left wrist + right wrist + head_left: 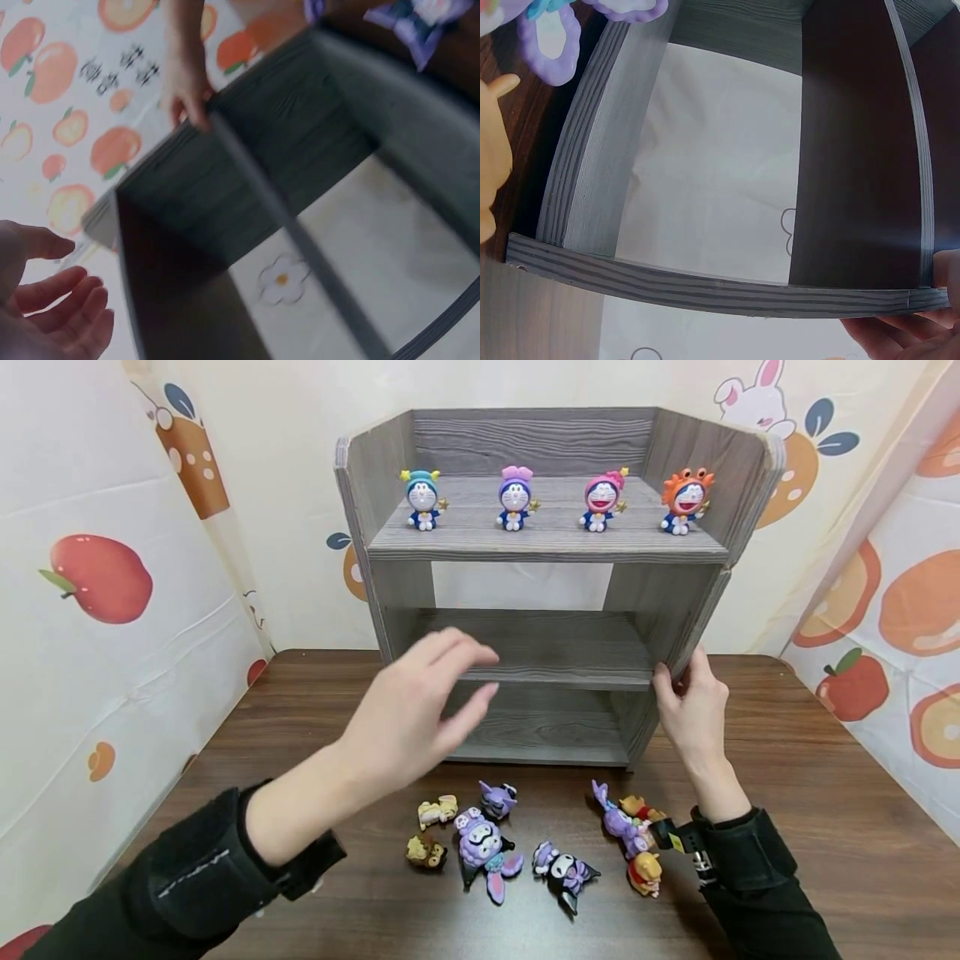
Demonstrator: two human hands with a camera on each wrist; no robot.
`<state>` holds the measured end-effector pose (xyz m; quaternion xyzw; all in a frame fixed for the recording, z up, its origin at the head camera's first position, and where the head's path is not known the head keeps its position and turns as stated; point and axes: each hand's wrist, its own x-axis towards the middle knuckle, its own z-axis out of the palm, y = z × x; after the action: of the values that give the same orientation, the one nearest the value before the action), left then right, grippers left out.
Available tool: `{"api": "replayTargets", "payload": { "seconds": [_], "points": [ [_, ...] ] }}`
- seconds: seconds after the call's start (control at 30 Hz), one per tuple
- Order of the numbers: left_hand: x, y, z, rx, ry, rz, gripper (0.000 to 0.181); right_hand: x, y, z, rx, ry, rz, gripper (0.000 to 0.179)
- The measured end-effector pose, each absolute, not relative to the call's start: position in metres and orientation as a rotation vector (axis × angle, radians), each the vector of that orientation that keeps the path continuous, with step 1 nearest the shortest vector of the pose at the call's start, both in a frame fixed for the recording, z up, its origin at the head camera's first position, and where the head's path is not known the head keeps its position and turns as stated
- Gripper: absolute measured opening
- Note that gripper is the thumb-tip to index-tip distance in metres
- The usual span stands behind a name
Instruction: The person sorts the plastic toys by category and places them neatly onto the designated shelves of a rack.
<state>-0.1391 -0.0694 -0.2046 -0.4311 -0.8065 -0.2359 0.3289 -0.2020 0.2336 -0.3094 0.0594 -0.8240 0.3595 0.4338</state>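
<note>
A grey wood-grain shelf [536, 647] stands upright on the table. My right hand [693, 710] grips its right side panel at about the middle board, thumb on the front edge and fingers behind, as the right wrist view also shows at the side panel [705, 283]. In front of the shelf's left half hovers my left hand [412, 706], thumb and fingers apart with nothing between them. Along the top board sit blue-suited cat figurines: one with a teal hat [422, 500], one with a purple hat [514, 497], one with a pink hat [602, 500] and one with an orange crab hat [684, 502].
On the table [337, 893] in front of the shelf lie several small figures: a purple-hooded one [483, 843], a black-and-purple one [564, 870], a yellow bear [643, 872] and a brown-and-yellow one [426, 852]. Fruit-printed cloth [862, 635] hangs around the table.
</note>
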Motion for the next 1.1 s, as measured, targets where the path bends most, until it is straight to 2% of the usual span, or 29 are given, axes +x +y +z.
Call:
{"api": "replayTargets", "payload": {
  "seconds": [0.37, 0.6, 0.83, 1.1],
  "points": [
    [-0.126, -0.072, -0.270, -1.187, -2.462, -0.652, 0.019, -0.202, 0.235, -0.308, 0.147, -2.060, 0.847, 0.026],
    [-0.123, -0.075, -0.310, -1.259, -2.699, -0.543, 0.031, -0.202, 0.234, -0.308, 0.162, -2.059, 0.885, 0.026],
    [-0.121, -0.073, -0.332, -1.500, -2.680, -0.259, 0.047, -0.202, 0.234, -0.309, 0.165, -2.061, 0.895, 0.027],
    [-0.120, -0.069, -0.348, -1.603, -2.591, -0.057, 0.054, -0.202, 0.234, -0.309, 0.155, -2.062, 0.871, 0.026]
  ]
}}
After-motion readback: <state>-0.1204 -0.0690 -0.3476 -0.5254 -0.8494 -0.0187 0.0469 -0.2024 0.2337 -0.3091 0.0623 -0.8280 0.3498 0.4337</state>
